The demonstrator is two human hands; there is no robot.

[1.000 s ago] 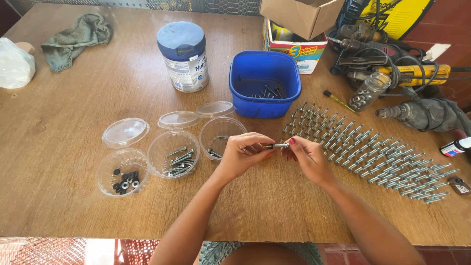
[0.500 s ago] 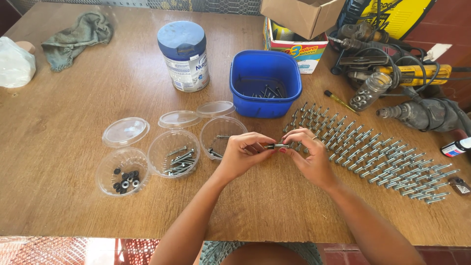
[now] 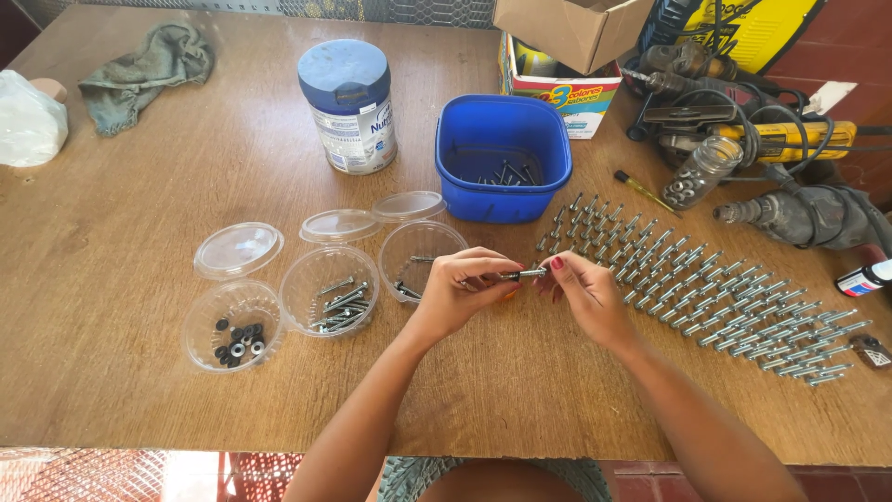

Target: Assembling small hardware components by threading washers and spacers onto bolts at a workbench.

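Note:
My left hand (image 3: 455,290) and my right hand (image 3: 583,296) meet over the middle of the wooden table (image 3: 111,353), both pinching one small metal bolt (image 3: 522,274) held level between the fingertips. Just left of my hands stand three clear round tubs: one nearly bare (image 3: 415,251), one with screws (image 3: 330,302), one with dark washers and nuts (image 3: 232,325). To the right, many bolts lie in neat slanted rows (image 3: 706,288). A blue plastic tub (image 3: 503,169) with a few bolts sits behind my hands.
Three clear lids (image 3: 238,249) lie behind the tubs. A blue-lidded tin (image 3: 349,107), a green rag (image 3: 149,60), a white bag (image 3: 28,116), a cardboard box (image 3: 567,33), a glass jar (image 3: 699,172), a yellow screwdriver (image 3: 643,190) and power drills (image 3: 799,209) line the far side.
My hands have stayed over the same spot, the fingers shifting slightly around the bolt. Nothing else on the table has moved.

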